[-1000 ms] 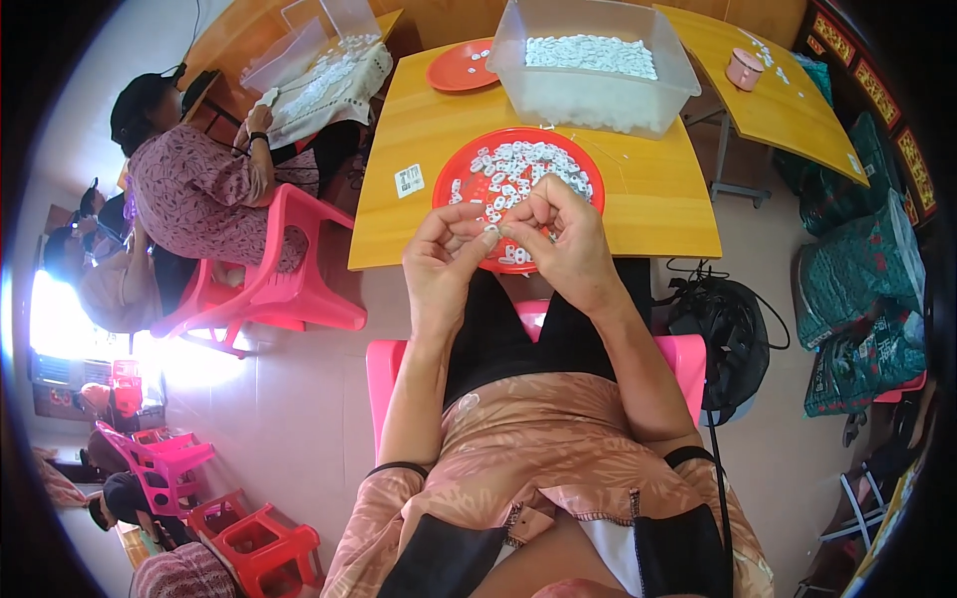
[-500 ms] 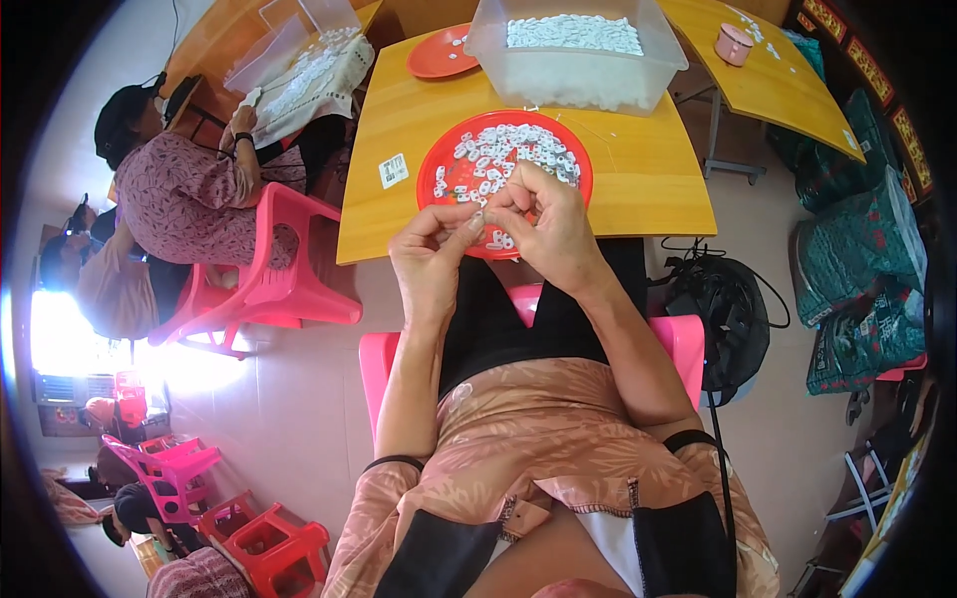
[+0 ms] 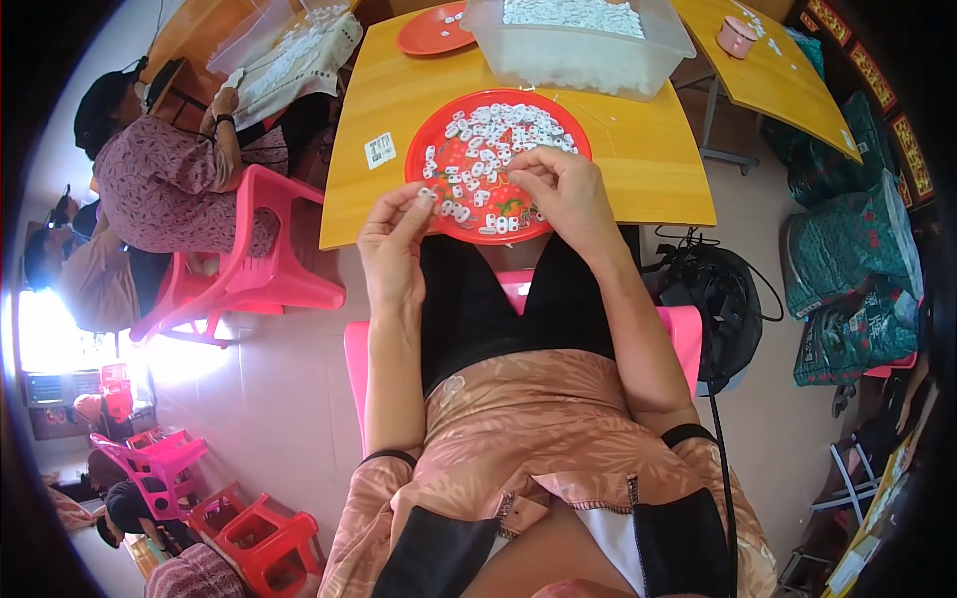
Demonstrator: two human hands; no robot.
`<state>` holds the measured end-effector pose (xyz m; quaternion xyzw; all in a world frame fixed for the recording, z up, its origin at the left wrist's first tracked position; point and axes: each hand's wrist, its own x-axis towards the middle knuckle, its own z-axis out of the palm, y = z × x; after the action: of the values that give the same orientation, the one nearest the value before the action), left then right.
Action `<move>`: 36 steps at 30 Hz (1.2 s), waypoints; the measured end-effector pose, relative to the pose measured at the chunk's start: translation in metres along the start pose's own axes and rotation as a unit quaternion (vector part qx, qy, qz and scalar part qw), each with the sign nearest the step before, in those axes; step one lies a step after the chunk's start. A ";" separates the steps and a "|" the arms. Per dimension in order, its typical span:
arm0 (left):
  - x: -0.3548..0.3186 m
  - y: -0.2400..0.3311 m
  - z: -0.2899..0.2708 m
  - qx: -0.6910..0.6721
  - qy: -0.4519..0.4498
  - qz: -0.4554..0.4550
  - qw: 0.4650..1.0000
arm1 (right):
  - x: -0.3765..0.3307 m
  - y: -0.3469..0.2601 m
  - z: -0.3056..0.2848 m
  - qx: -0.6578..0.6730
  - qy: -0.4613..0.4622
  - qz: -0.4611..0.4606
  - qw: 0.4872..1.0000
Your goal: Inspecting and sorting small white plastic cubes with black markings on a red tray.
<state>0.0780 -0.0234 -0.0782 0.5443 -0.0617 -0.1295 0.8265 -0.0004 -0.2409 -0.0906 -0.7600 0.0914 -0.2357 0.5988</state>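
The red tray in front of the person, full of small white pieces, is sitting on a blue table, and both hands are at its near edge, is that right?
Not quite. The table is yellow, not blue, as the head view shows. The rest holds: the red tray carries small white pieces, and the left hand and right hand are both at its near edge.

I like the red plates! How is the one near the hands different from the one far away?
The near red plate is bigger and covered with small white pieces; the far red plate looks smaller and holds only a few. The near one sits under both hands; the far one is untouched. Both are round, on the yellow table.
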 end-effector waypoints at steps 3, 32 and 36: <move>0.005 -0.001 -0.020 -0.012 0.020 -0.003 1.000 | -0.001 0.012 0.015 -0.131 -0.005 -0.070 0.989; 0.001 -0.004 -0.026 -0.046 -0.022 -0.037 0.998 | 0.013 0.017 0.066 -0.162 -0.135 -0.083 0.974; -0.003 0.000 -0.017 -0.066 -0.037 -0.033 0.997 | 0.001 -0.006 0.057 0.002 -0.097 0.008 0.995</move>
<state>0.0791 -0.0069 -0.0846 0.4852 -0.0653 -0.1808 0.8530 0.0264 -0.1905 -0.0947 -0.7775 0.0380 -0.1560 0.6081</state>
